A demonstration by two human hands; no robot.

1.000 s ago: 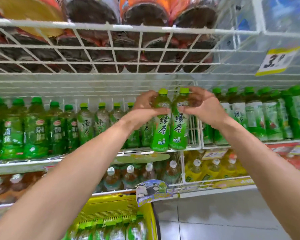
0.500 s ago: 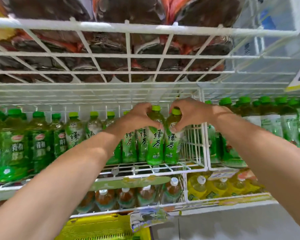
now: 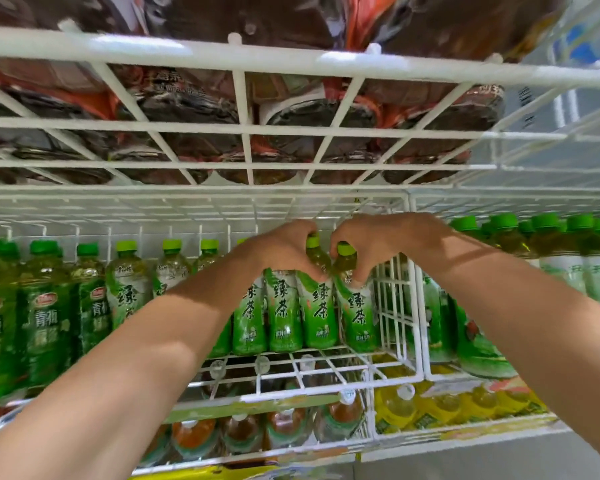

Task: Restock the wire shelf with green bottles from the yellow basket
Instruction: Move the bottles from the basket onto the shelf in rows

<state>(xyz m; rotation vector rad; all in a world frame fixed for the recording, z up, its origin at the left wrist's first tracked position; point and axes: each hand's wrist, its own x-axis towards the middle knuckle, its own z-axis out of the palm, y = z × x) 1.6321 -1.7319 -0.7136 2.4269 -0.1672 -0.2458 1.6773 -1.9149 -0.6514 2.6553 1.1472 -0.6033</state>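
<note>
Two green tea bottles stand side by side deep on the white wire shelf (image 3: 326,368). My left hand (image 3: 284,249) grips the neck of the left bottle (image 3: 317,306). My right hand (image 3: 378,244) pinches the neck of the right bottle (image 3: 357,313), whose green cap shows between my fingers. Both bottles stand upright next to a row of matching green bottles (image 3: 281,313). Only a thin strip of the yellow basket (image 3: 229,474) shows at the bottom edge.
A wire divider (image 3: 413,299) rises just right of the held bottles, with more green bottles (image 3: 551,244) beyond it. Darker green bottles (image 3: 45,313) fill the left. A wire shelf of dark bottles (image 3: 291,109) hangs overhead. Brown and yellow drinks (image 3: 409,407) sit below.
Both hands have pushed the two bottles further back onto the shelf beside the matching row. The view has moved closer and tilted upward, and the basket has nearly left the frame.
</note>
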